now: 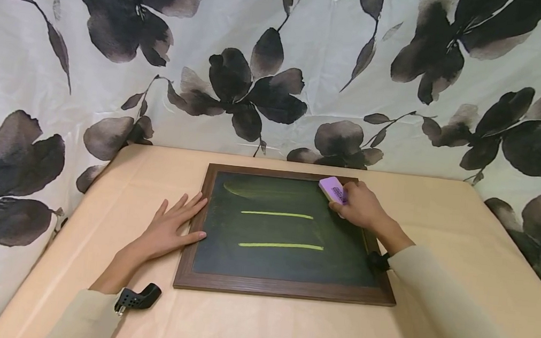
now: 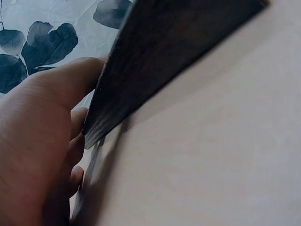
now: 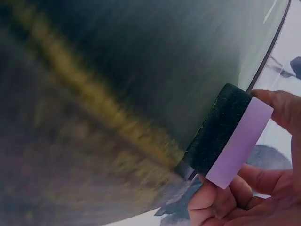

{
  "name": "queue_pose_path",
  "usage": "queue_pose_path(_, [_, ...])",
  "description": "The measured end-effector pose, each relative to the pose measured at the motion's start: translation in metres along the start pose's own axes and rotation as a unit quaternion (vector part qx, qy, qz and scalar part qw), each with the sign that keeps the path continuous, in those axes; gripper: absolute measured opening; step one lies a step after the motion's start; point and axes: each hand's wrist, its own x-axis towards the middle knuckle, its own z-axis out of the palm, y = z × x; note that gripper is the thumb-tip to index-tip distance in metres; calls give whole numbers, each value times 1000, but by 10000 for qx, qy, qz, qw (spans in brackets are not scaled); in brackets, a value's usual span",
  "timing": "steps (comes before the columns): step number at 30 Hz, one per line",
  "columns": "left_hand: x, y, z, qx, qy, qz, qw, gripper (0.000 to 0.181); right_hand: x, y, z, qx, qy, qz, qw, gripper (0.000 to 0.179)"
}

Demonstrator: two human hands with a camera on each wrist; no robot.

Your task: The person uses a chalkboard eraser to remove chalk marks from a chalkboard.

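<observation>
Presently, we find the chalkboard lying on the desk, enclosed by its brown wooden frame. We locate the eraser at the upper right corner of the chalkboard. Our right hand grips it, thumb on one side and curled fingers on the other. In the right wrist view, we note its purple backing and dark felt, the felt facing the chalkboard. Our left hand has its fingers spread and extended, fingertips touching the left side of the frame. We read two yellow lines across the middle, one above the other, and a faint yellow smear above them. Behind the desk, we identify a flowered cloth.
</observation>
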Motion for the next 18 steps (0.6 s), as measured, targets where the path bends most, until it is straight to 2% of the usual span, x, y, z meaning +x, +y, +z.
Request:
queue_pose_path(8, [-1, -2, 0, -49, -68, -18, 10000, 79, 17, -34, 10, -202, -64, -303, 9993, 54])
queue_pose_path(14, [-1, -3, 0, -56, -26, 22, 10000, 80, 37, -67, 20, 124, -359, -467, 9982, 53])
queue_pose_path(18, [0, -4, 0, -41, -3, 78, 10000, 80, 52, -91, 27, 297, -576, -564, 9963, 45])
